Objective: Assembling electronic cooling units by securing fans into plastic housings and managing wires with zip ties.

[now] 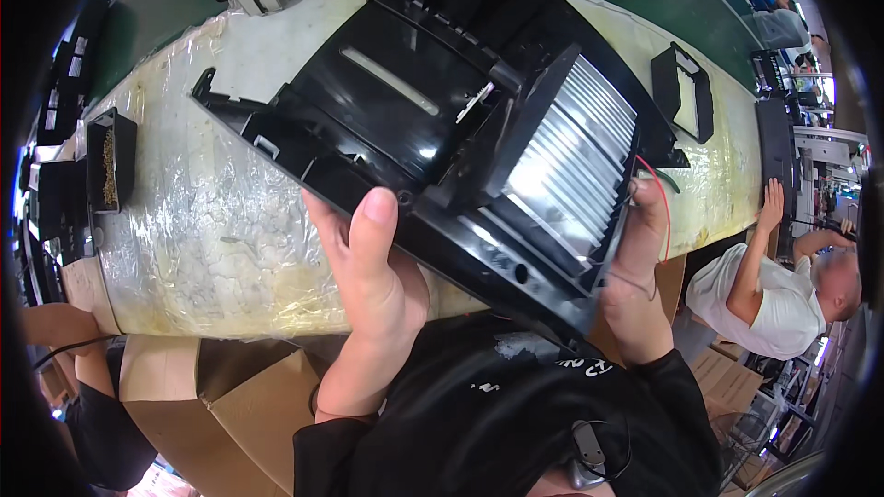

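Tilted above the bench, a large black plastic housing (359, 124) fills the middle of the view. It has a long slot in one flat face and a shiny, ribbed silver panel (575, 152) on its right part. My left hand (373, 262) grips the housing's lower left edge, thumb up against the side and fingers partly hidden beneath. On the right, my right hand (635, 253) closes on the edge beside the ribbed panel; most of its fingers are behind the part. A thin red wire (663, 198) hangs out next to that hand.
Clear film covers the pale workbench (203, 239). A black bin (126, 161) of small brass-coloured pieces stands left, a black rectangular frame (703, 110) right. Cardboard boxes (166, 373) sit below the near edge. Co-workers show at left (106, 433) and right (760, 299).
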`<state>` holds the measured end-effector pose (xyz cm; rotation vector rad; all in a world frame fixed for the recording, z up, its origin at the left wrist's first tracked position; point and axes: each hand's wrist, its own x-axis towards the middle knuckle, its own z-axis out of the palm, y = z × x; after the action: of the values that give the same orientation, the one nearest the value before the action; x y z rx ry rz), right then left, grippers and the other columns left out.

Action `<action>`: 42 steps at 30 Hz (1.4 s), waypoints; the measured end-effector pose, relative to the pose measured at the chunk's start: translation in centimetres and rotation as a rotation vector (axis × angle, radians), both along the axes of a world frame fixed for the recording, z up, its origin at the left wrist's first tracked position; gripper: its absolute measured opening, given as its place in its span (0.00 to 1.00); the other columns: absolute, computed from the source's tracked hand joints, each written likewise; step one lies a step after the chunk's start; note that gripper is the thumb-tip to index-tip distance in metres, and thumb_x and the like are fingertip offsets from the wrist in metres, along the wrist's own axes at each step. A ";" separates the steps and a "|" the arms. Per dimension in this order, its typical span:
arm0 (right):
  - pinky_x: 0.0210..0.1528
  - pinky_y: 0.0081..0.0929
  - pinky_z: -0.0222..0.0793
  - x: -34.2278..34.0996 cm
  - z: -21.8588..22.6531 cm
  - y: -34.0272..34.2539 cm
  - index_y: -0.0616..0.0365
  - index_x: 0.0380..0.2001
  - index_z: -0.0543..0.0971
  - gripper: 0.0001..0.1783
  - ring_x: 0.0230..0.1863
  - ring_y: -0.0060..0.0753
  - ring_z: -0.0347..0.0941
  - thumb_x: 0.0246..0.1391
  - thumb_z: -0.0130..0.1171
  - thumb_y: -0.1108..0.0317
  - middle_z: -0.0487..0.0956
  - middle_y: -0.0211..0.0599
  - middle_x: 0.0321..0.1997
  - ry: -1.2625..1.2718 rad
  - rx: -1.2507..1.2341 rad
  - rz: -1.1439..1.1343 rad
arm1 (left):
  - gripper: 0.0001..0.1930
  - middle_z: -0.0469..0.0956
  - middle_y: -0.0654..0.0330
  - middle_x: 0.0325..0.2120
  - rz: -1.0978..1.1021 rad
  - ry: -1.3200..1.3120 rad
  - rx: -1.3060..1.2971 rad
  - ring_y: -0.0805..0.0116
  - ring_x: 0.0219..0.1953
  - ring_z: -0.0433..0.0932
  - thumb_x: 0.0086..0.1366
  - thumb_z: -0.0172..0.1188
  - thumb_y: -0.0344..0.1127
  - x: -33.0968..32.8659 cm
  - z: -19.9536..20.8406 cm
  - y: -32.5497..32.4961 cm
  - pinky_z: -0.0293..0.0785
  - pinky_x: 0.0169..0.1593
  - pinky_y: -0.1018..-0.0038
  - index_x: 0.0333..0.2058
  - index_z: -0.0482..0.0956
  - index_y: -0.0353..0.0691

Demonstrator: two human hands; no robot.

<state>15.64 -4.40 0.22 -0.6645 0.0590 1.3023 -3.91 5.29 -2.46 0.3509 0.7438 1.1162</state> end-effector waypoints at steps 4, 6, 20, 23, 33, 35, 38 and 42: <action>0.62 0.46 0.68 -0.5 -1.2 0.5 0.65 0.61 0.67 0.35 0.56 0.49 0.74 0.50 0.54 0.60 0.75 0.51 0.58 -0.143 -0.008 -0.054 | 0.40 0.65 0.58 0.59 -0.023 -0.033 0.043 0.64 0.60 0.66 0.61 0.64 0.36 0.0 -0.1 0.1 0.61 0.64 0.67 0.68 0.52 0.42; 0.61 0.47 0.69 -0.3 -1.7 0.4 0.64 0.61 0.67 0.35 0.57 0.48 0.74 0.49 0.54 0.61 0.75 0.50 0.58 -0.205 -0.043 -0.071 | 0.41 0.64 0.58 0.59 -0.045 -0.051 0.029 0.63 0.60 0.66 0.60 0.64 0.37 -0.1 0.1 0.3 0.62 0.64 0.66 0.68 0.51 0.43; 0.66 0.51 0.61 0.5 -3.5 -0.2 0.67 0.63 0.63 0.36 0.64 0.54 0.66 0.56 0.51 0.56 0.69 0.53 0.63 -0.185 -0.054 -0.074 | 0.38 0.62 0.61 0.61 -0.086 0.115 0.083 0.69 0.62 0.62 0.70 0.55 0.51 0.8 1.0 1.0 0.56 0.65 0.70 0.68 0.46 0.42; 0.69 0.54 0.53 1.6 -4.2 -2.0 0.63 0.66 0.60 0.38 0.70 0.52 0.57 0.63 0.49 0.45 0.61 0.49 0.70 0.033 0.129 0.033 | 0.38 0.61 0.61 0.62 -0.133 0.119 0.124 0.70 0.62 0.62 0.71 0.51 0.54 0.8 1.1 1.3 0.57 0.65 0.70 0.69 0.45 0.41; 0.47 0.22 0.73 18.9 4.8 -10.8 0.62 0.59 0.70 0.24 0.45 0.26 0.79 0.64 0.54 0.59 0.80 0.44 0.51 -1.289 -0.457 0.075 | 0.39 0.55 0.60 0.67 -0.186 0.275 0.167 0.66 0.65 0.59 0.74 0.45 0.52 1.3 1.2 -6.3 0.55 0.66 0.67 0.72 0.35 0.46; 0.53 0.24 0.70 17.9 3.8 -1.3 0.58 0.61 0.70 0.25 0.50 0.27 0.76 0.67 0.48 0.56 0.79 0.39 0.54 -1.335 -0.149 0.304 | 0.39 0.53 0.60 0.68 -0.192 0.235 0.202 0.66 0.66 0.58 0.73 0.47 0.54 2.1 -0.6 -7.0 0.55 0.67 0.67 0.71 0.37 0.45; 0.61 0.29 0.63 11.4 2.0 5.7 0.54 0.58 0.74 0.31 0.56 0.28 0.70 0.62 0.54 0.43 0.74 0.33 0.60 -0.951 -0.277 0.631 | 0.41 0.61 0.57 0.65 -0.152 0.192 0.066 0.60 0.64 0.63 0.68 0.43 0.67 3.5 0.1 -7.0 0.57 0.67 0.64 0.68 0.53 0.41; 0.62 0.28 0.63 10.3 2.5 4.8 0.57 0.60 0.73 0.38 0.59 0.27 0.69 0.60 0.51 0.36 0.74 0.38 0.60 -0.659 0.072 0.678 | 0.48 0.60 0.55 0.65 -0.139 0.165 0.112 0.55 0.65 0.61 0.64 0.33 0.75 6.5 2.6 -8.2 0.56 0.68 0.61 0.69 0.52 0.40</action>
<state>25.91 0.36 2.67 -1.0746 -0.8071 1.6457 2.58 -2.93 0.14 0.5871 0.7910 1.0074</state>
